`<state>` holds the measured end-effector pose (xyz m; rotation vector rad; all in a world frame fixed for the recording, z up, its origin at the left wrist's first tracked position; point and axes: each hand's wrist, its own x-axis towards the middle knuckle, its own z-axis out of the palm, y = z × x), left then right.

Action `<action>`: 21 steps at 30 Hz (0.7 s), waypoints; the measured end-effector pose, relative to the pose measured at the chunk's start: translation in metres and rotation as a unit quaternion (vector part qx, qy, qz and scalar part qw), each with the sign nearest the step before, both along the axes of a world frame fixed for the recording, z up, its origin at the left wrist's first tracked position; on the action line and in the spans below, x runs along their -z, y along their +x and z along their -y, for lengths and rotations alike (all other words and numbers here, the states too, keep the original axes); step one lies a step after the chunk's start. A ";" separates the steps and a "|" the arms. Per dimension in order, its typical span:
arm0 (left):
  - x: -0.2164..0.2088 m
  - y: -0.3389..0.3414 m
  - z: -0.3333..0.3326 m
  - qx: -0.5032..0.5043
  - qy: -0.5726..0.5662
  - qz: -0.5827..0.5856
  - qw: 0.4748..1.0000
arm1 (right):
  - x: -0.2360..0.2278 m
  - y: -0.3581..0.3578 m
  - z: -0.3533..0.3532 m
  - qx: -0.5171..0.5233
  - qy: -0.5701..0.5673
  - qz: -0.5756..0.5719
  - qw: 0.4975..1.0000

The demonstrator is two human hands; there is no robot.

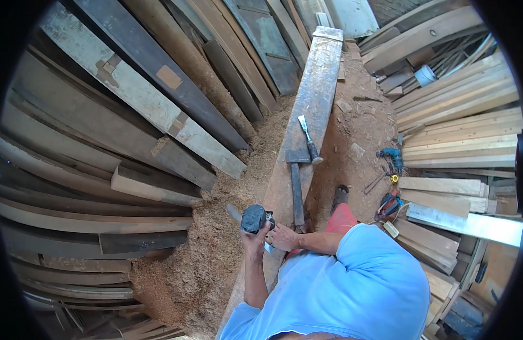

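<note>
My left hand [254,240] is wrapped round a dark, round-topped tool [253,219] whose kind I cannot make out. A flat grey strip [234,212] shows beside it on the left. Close by on the right, my right hand [283,237] has its fingers bent together; what they hold, if anything, is hidden. Both hands are over the near part of a long worn wooden beam [313,93]. Farther along the beam lie a hammer [297,190] with a block-shaped head and a chisel [309,139] with a wide metal blade and dark handle.
Planks and boards [154,105] lean in rows on the left. Sawdust and shavings [210,249] cover the ground beside the beam. On the right are a teal drill [392,158], a red-and-black power tool [389,205], a yellow tape measure [394,179] and stacked timber [460,136].
</note>
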<state>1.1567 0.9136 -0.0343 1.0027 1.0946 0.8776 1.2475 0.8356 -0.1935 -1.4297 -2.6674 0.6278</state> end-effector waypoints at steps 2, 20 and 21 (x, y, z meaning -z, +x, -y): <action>-0.003 0.008 -0.004 -0.006 0.012 -0.002 1.000 | -0.001 0.002 -0.013 0.028 -0.082 -0.005 0.996; -0.050 0.278 -0.057 -0.006 0.135 0.056 0.989 | -0.044 0.381 -0.169 0.335 -0.052 -0.034 0.940; -0.056 0.288 -0.051 -0.013 0.105 0.060 0.993 | -0.050 0.400 -0.172 0.334 -0.048 -0.030 0.941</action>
